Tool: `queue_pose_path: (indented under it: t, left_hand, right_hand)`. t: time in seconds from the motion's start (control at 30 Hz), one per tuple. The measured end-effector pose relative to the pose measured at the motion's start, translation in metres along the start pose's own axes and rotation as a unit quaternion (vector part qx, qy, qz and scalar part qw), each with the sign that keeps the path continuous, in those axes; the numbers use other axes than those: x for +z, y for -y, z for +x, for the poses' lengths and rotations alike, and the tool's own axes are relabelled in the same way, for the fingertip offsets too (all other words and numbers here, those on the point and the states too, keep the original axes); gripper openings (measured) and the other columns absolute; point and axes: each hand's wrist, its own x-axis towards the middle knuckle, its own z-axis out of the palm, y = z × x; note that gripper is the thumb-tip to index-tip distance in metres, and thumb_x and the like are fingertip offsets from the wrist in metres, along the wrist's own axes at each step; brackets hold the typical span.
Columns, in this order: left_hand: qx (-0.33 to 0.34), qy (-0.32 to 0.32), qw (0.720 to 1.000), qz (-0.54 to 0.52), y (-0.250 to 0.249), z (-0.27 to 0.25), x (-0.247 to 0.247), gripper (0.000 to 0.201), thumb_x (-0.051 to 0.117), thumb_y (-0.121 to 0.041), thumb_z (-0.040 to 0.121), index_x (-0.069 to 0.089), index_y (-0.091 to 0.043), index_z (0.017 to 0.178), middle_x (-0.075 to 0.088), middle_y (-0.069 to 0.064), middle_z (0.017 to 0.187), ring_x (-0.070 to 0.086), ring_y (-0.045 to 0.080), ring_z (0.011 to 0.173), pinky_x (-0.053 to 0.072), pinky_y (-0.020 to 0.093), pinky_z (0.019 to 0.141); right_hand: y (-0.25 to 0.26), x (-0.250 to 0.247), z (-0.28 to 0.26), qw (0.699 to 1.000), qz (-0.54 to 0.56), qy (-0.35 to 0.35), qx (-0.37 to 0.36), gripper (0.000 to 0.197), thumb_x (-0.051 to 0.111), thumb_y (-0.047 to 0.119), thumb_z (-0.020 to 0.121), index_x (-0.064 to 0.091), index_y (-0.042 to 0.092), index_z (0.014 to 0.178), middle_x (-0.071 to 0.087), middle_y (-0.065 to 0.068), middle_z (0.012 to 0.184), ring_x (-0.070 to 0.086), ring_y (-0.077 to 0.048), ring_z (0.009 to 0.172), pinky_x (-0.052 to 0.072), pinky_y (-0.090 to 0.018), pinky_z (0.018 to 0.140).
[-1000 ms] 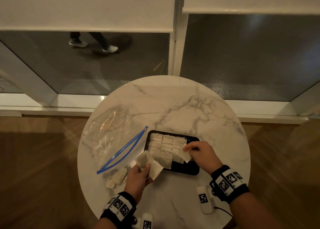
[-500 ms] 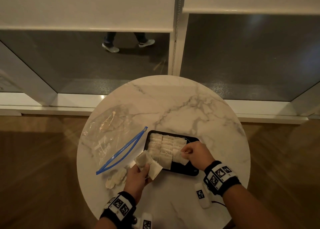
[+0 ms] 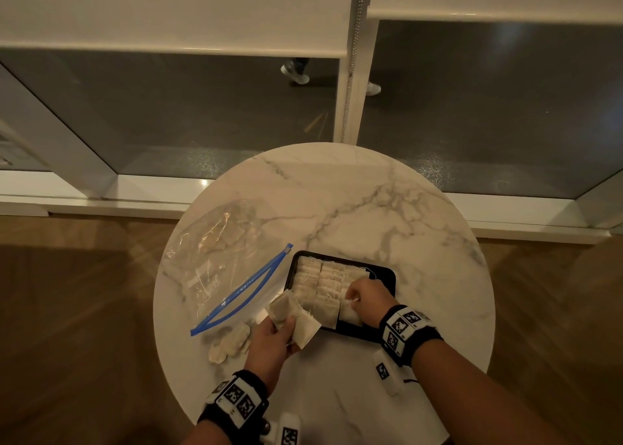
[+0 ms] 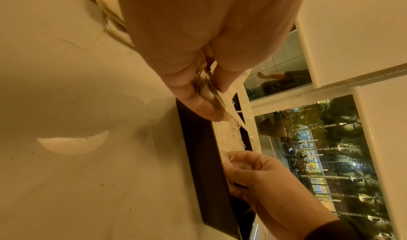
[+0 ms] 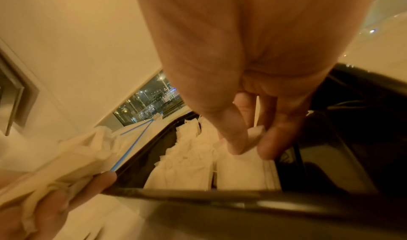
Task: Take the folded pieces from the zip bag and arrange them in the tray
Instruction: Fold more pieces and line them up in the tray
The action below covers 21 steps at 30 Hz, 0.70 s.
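Observation:
A black tray [image 3: 384,272] sits on the round marble table, its left part filled with rows of folded white pieces [image 3: 320,282]. My right hand [image 3: 367,301] is over the tray's near right part and pinches one folded piece [image 5: 240,167] between thumb and fingers, low in the tray beside the rows. My left hand [image 3: 273,341] holds a small bunch of folded pieces [image 3: 293,316] just left of the tray's near corner. The clear zip bag [image 3: 219,259] with a blue zipper strip lies flat to the left, mouth toward the tray.
A few loose folded pieces [image 3: 231,343] lie on the table left of my left hand. Two small white tagged devices [image 3: 384,372] rest near the table's front edge. The table [image 3: 371,208] stands by a window; beyond it a person's shoes [image 3: 296,73] cross the floor.
My right hand has moved left and down into the tray with its piece, toward the rows. My left hand has stayed put with its bunch. The walking person behind the glass has moved right.

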Motion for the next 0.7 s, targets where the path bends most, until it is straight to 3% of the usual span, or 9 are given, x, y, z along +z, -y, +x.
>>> queue_pose_path:
  t: [0.13, 0.3, 0.5, 0.7]
  left_hand:
    - [-0.001, 0.000, 1.000, -0.001, 0.000, 0.000, -0.001, 0.030, 0.055, -0.016, 0.101, 0.058, -0.015, 0.130, 0.068, 0.009, 0.123, 0.065, 0.026, 0.113, 0.059, 0.033, 0.078]
    - [0.006, 0.005, 1.000, -0.008, -0.004, -0.005, 0.002, 0.018, 0.053, -0.013, 0.102, 0.061, -0.021, 0.115, 0.069, 0.007, 0.118, 0.066, 0.023, 0.109, 0.059, 0.032, 0.077]
    - [0.017, 0.000, 1.000, -0.008, -0.004, -0.007, 0.003, 0.019, 0.052, -0.013, 0.102, 0.061, -0.022, 0.117, 0.069, 0.005, 0.117, 0.066, 0.023, 0.110, 0.058, 0.033, 0.078]
    - [0.040, 0.003, 0.999, -0.007, -0.006, -0.012, 0.003, 0.022, 0.053, -0.015, 0.102, 0.063, -0.020, 0.122, 0.073, 0.005, 0.115, 0.069, 0.023, 0.108, 0.059, 0.037, 0.085]
  right_hand:
    - [0.001, 0.005, 0.004, 1.000, 0.007, -0.022, 0.007, 0.020, 0.056, 0.006, 0.091, 0.071, 0.016, 0.099, 0.068, -0.006, 0.108, 0.064, -0.017, 0.094, 0.046, -0.019, 0.073]
    - [-0.001, 0.007, 0.006, 0.999, 0.012, -0.042, 0.017, 0.023, 0.056, 0.006, 0.090, 0.064, 0.028, 0.086, 0.066, -0.002, 0.102, 0.063, -0.013, 0.081, 0.044, -0.013, 0.058]
    - [0.001, 0.003, -0.001, 0.998, 0.035, -0.054, 0.001, 0.018, 0.059, 0.012, 0.090, 0.069, 0.025, 0.097, 0.061, 0.009, 0.092, 0.063, -0.011, 0.089, 0.052, -0.023, 0.079]
    - [-0.004, -0.005, -0.014, 0.987, 0.066, -0.144, -0.025, 0.014, 0.063, 0.019, 0.090, 0.066, 0.025, 0.103, 0.057, 0.009, 0.100, 0.056, -0.007, 0.089, 0.045, -0.019, 0.078]
